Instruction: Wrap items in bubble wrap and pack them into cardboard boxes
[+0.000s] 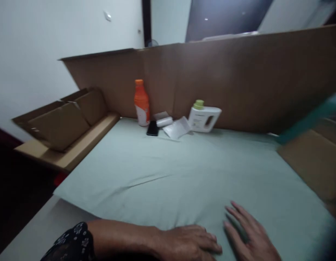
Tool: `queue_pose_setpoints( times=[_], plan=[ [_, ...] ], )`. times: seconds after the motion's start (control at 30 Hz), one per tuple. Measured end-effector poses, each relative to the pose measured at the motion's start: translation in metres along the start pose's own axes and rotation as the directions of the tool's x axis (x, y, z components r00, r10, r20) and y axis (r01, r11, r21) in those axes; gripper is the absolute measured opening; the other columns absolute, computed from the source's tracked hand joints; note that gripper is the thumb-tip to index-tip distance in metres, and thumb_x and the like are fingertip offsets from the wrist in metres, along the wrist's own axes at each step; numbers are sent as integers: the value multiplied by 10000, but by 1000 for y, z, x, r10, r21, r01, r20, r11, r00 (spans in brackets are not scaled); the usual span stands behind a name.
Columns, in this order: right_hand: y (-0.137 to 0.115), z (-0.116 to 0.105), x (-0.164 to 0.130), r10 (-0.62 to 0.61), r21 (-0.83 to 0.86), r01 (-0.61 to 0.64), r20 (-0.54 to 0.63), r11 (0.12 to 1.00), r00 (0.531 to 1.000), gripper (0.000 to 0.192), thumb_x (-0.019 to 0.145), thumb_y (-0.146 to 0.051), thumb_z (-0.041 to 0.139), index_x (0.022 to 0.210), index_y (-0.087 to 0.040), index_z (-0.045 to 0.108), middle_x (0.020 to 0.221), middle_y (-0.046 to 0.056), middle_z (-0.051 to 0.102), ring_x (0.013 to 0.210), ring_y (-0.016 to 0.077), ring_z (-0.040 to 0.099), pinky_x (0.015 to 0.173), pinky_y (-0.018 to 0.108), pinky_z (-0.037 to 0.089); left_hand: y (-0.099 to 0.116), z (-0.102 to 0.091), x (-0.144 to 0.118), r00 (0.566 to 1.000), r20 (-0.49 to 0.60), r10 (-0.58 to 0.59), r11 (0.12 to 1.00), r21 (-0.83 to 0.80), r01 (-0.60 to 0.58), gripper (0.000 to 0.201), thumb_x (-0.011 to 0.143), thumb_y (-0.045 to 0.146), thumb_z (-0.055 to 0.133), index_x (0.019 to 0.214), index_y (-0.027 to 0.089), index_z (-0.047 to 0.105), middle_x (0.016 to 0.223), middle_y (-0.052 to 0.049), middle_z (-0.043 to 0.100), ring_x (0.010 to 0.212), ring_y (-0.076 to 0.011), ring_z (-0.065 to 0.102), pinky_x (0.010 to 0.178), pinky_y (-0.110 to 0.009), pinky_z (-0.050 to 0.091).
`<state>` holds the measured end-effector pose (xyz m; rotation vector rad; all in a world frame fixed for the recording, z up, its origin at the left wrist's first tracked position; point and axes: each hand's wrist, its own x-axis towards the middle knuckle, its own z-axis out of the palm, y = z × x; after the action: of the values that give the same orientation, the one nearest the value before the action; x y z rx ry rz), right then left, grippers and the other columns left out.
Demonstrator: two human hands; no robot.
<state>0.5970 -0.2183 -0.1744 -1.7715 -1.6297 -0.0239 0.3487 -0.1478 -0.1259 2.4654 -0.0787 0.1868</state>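
A pale green cloth (189, 170) is spread over the table surface, with a long crease left of the middle. My left hand (191, 241) lies palm down on its near part, fingers stretched to the right and nothing visible in them. To the right of it, my right hand (251, 232) is at the cloth with thumb and fingers apart, holding nothing. The lower parts of both hands run out of the frame.
Along the back stand an orange bottle (141, 103) and a white jug with a green cap (202, 117). Between them lie a black phone (153, 129), a white roll (164, 121) and a clear plastic bag (178, 127). Cardboard panels (238, 79) border the back; a cardboard box (61, 123) is left. A teal shape (309, 119) blurs at right.
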Motion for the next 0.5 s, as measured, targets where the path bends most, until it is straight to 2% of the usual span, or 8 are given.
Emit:
queue_pose_setpoints(
  times=[0.13, 0.2, 0.23, 0.27, 0.33, 0.37, 0.47, 0.5],
  plan=[
    [-75, 88, 67, -397, 30, 400, 204, 916, 895, 385, 931, -396, 504, 1202, -230, 720, 1324, 127, 678, 1158, 329, 671, 887, 505, 593, -16, -28, -69, 998, -13, -59, 992, -112, 57, 379, 972, 346, 537, 1259, 136, 667, 1391, -136, 636, 1377, -236, 532, 1171, -313, 387],
    [-111, 121, 81, -497, 65, 496, 233, 866, 836, 375, 933, -341, 506, 1230, -237, 711, 1343, 120, 670, 1186, 321, 661, 907, 497, 588, -26, -62, -115, 961, -200, -193, 977, -126, 170, 355, 951, 353, 556, 1240, 182, 674, 1211, -95, 739, 1181, -211, 677, 1046, -294, 513],
    [-126, 133, 85, -530, 87, 526, 239, 846, 813, 373, 936, -318, 507, 1244, -244, 705, 1355, 114, 663, 1202, 315, 652, 923, 494, 582, -30, -86, -142, 871, -383, -309, 950, -91, 298, 334, 949, 334, 539, 1226, 211, 679, 1135, -77, 762, 1079, -206, 717, 972, -305, 561],
    [-137, 143, 87, -557, 111, 547, 240, 830, 795, 374, 941, -299, 506, 1260, -250, 696, 1369, 110, 654, 1217, 310, 644, 938, 493, 576, -32, -113, -171, 700, -606, -378, 886, -18, 463, 298, 943, 313, 536, 1184, 243, 697, 1146, -62, 756, 1078, -210, 713, 968, -331, 567],
    [-151, 153, 89, -591, 149, 572, 232, 806, 772, 381, 954, -278, 500, 1290, -254, 677, 1390, 106, 640, 1235, 307, 632, 946, 497, 571, -29, -173, -233, 167, -963, -214, 585, 11, 811, 193, 867, 327, 650, 1023, 251, 734, 1209, -36, 720, 1201, -251, 650, 1049, -405, 521],
    [-154, 155, 89, -596, 161, 574, 225, 803, 771, 382, 960, -275, 498, 1301, -252, 669, 1395, 106, 636, 1240, 308, 628, 945, 501, 570, -25, -204, -264, 23, -992, -123, 507, -43, 861, 248, 850, 331, 680, 1055, 197, 714, 1352, -67, 638, 1358, -308, 523, 1157, -497, 404],
    [-156, 152, 89, -576, 178, 548, 240, 817, 781, 373, 968, -280, 509, 1308, -254, 658, 1395, 102, 636, 1249, 304, 624, 959, 510, 563, -9, -280, -344, -210, -977, 41, 381, -179, 907, 642, 744, 332, 821, 1275, 78, 564, 1636, -125, 272, 1542, -420, 86, 1229, -634, -11],
    [-156, 149, 89, -563, 180, 533, 258, 827, 786, 363, 968, -275, 513, 1299, -256, 663, 1391, 101, 640, 1253, 301, 622, 969, 510, 558, -6, -298, -366, -332, -936, 119, 256, -295, 921, 753, 648, 367, 893, 1263, 84, 563, 1653, -114, 237, 1537, -441, 69, 1215, -651, -21]
  ],
)
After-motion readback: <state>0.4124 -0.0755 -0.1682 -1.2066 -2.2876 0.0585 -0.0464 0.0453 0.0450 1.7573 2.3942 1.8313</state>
